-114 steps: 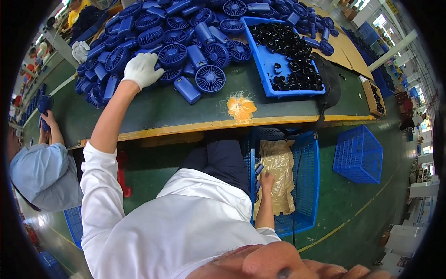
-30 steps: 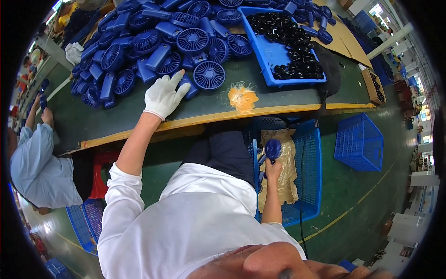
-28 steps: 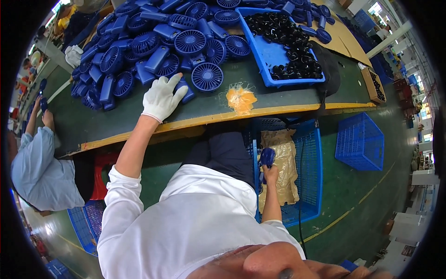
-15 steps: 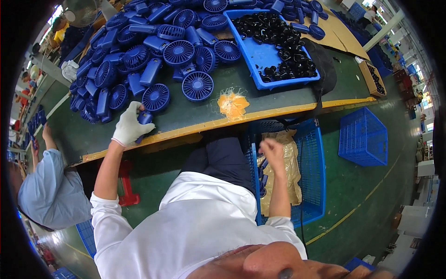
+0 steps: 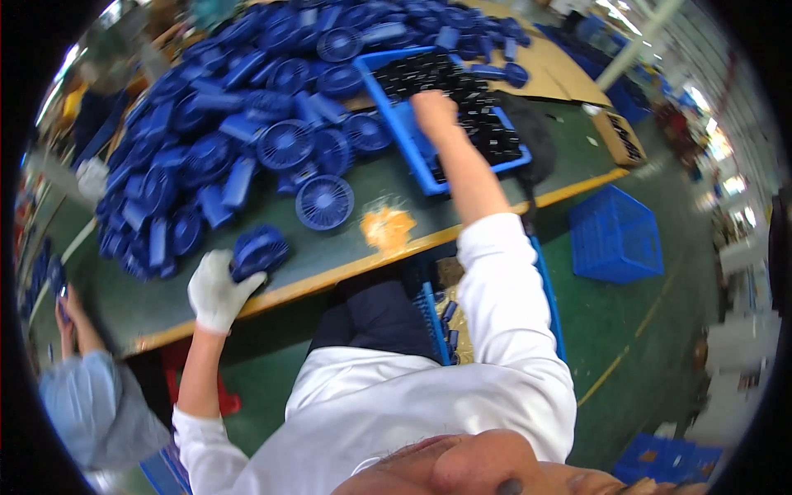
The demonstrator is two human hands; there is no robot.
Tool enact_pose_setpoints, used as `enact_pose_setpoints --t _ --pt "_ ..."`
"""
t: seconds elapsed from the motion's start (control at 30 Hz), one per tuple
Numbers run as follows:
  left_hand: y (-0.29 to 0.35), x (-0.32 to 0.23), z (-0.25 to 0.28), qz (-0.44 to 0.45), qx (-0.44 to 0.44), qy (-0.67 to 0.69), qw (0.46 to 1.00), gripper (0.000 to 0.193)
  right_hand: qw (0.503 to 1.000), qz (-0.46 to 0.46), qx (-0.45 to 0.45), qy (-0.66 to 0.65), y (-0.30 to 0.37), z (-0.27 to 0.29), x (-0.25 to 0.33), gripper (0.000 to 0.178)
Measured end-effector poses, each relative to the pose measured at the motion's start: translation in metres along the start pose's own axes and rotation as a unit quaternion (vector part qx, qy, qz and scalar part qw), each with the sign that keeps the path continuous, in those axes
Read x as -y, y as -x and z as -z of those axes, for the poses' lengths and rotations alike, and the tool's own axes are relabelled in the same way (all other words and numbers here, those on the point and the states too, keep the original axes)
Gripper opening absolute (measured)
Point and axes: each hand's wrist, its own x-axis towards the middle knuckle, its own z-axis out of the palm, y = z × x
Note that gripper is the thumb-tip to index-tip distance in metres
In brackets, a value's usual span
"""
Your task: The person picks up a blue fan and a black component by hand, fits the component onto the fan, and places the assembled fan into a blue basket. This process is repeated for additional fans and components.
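My left hand [image 5: 218, 290], in a white glove, is closed around a blue handheld fan [image 5: 261, 250] near the table's front edge, its round grille facing up and away from me. My bare right hand [image 5: 435, 113] reaches into a blue tray [image 5: 419, 169] among small glossy black parts [image 5: 488, 136]. Blur and the angle hide its fingertips, so I cannot tell whether they grip a part. A big heap of blue handheld fans [image 5: 223, 124] lies beyond my left hand. One loose fan [image 5: 324, 203] rests between the heap and the front edge.
The green table [image 5: 305, 247] has a yellow front edge and an orange patch [image 5: 388, 229]. Beneath my right arm stands a blue crate [image 5: 548, 297]; another blue crate [image 5: 617, 235] is on the floor at right. A co-worker's sleeve [image 5: 99, 404] is at left.
My right hand has moved from above the crate up into the tray of black parts. My left hand's fan has turned, its grille now beyond the glove. The view has shifted.
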Motion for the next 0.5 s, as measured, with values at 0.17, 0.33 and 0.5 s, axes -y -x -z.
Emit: enact_pose_setpoints --t 0.17,0.33,0.5 --pt "-0.001 -0.006 0.008 0.121 0.042 0.029 0.991 0.046 0.973 -0.07 -0.043 -0.217 0.006 0.004 0.002 0.037" --pt "0.003 0.004 0.009 0.037 0.072 0.007 0.997 0.038 0.676 -0.235 0.02 -0.698 0.04 0.02 -0.015 0.08" --pt "-0.001 -0.004 0.015 0.052 0.103 -0.032 0.993 0.044 0.517 -0.177 -0.016 -0.838 0.085 0.032 -0.012 0.036"
